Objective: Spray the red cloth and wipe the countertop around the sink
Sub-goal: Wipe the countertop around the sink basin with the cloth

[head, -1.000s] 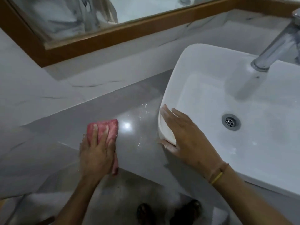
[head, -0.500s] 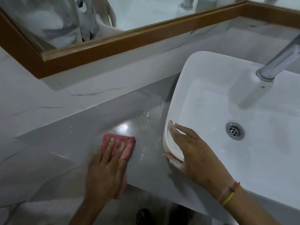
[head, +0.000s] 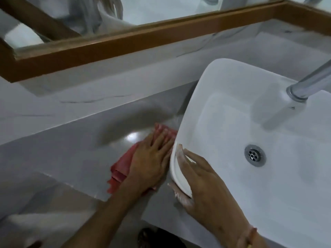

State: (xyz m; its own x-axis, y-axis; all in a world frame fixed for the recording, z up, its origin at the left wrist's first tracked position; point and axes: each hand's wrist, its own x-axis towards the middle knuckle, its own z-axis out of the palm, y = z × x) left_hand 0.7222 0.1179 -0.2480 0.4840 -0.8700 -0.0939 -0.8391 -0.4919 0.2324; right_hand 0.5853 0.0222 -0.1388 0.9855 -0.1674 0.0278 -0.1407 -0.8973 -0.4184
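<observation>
Against the left wall of the white sink, the red cloth is pressed flat on the grey countertop by the left hand, whose fingers are spread and extended over the fabric, fingertips reaching the basin's side. The forearm is angled in from the lower left. The right hand is laid over the sink's near-left corner, fingers splayed along the rim, thumb underneath the edge, gripping nothing else. Open counter is seen to the left of the cloth and behind it, up to the marble backsplash. The counter's front edge runs just below the cloth. The faucet overhangs the basin at right.
</observation>
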